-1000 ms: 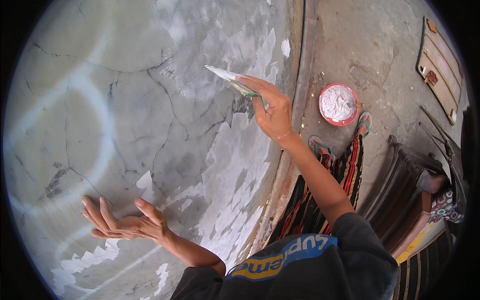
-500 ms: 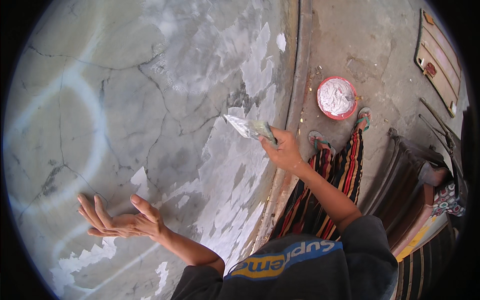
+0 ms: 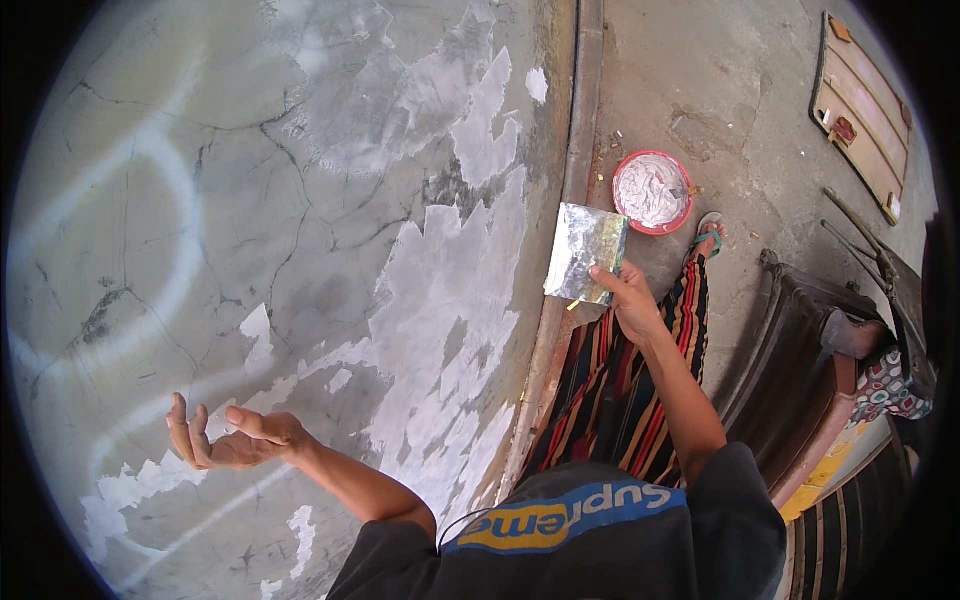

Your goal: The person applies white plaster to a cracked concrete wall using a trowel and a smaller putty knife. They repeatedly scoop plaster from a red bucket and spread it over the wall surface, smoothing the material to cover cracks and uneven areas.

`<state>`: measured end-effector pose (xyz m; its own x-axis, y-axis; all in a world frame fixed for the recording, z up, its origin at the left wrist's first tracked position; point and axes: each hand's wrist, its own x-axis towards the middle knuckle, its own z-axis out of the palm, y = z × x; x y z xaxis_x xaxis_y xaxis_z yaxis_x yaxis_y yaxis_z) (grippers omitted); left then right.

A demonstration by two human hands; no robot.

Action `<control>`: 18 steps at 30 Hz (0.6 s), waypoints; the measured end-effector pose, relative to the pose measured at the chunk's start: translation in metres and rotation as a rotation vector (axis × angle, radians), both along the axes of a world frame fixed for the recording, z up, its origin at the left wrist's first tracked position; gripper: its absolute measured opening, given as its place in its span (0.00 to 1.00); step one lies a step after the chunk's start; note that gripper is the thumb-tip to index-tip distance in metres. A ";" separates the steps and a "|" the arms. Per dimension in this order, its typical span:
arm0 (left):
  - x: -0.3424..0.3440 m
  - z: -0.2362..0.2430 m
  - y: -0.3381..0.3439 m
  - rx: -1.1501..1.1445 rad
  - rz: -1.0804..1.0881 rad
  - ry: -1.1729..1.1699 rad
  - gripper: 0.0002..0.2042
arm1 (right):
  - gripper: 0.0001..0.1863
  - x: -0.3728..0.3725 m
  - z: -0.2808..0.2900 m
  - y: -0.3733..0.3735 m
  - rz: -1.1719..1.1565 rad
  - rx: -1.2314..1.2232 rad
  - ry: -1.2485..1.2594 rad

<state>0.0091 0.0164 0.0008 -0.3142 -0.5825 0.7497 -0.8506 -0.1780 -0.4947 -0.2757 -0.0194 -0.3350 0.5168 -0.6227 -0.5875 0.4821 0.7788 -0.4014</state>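
Note:
A cracked grey wall (image 3: 290,250) with irregular white patches (image 3: 440,300) and pale blue lines fills the left side. My left hand (image 3: 232,438) is by the wall, fingers apart and loosely bent, holding nothing; whether it touches the surface I cannot tell. My right hand (image 3: 632,305) grips a flat, shiny square metal spreader (image 3: 580,245), thumb on its face, held out to the right of the wall. Just above it on the ground is a red bowl (image 3: 653,228) of white paste (image 3: 645,185) with something small at its right rim.
A dark edging strip (image 3: 585,90) runs along the wall's foot. On the concrete floor (image 3: 710,70) lie a flat brown board (image 3: 862,110) and, at right, dark brown furniture (image 3: 790,340), metal legs and patterned cloth (image 3: 890,390). My striped-trousered legs and a sandalled foot (image 3: 708,238) show below the bowl.
My right hand has moved down and rightward from the wall's surface toward the bowl, turning the spreader face up. My left hand has shifted slightly, its fingers a little more bent.

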 end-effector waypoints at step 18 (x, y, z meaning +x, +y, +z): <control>-0.184 -0.300 0.239 2.261 0.474 1.307 0.22 | 0.19 -0.097 -0.019 -0.026 0.013 -0.035 0.234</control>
